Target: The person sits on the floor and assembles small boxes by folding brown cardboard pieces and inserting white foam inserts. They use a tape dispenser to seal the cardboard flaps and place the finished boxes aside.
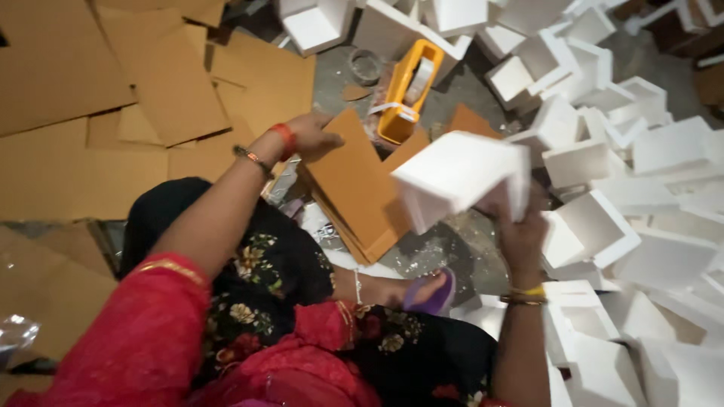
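The white foam piece [460, 177] I am lifting is smearing into blur and covering the fingertips of my right grip [520, 226]. My left grip [313, 136] is hiding its fingertips behind the cardboard stack [354, 188], and the foam pile [648, 158] is running off the picture's right edge.

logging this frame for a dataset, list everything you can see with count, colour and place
foam blocks: many, white, heaped at right and top
foam block: one, white, held up at centre right
cardboard sheets: many, brown, spread over floor at left
cardboard stack: one, brown, centre
tape dispenser: one, yellow, top centre
slipper: one, purple, lower centre, on a foot
left hand: on the cardboard stack
right hand: fingers shut on the foam block
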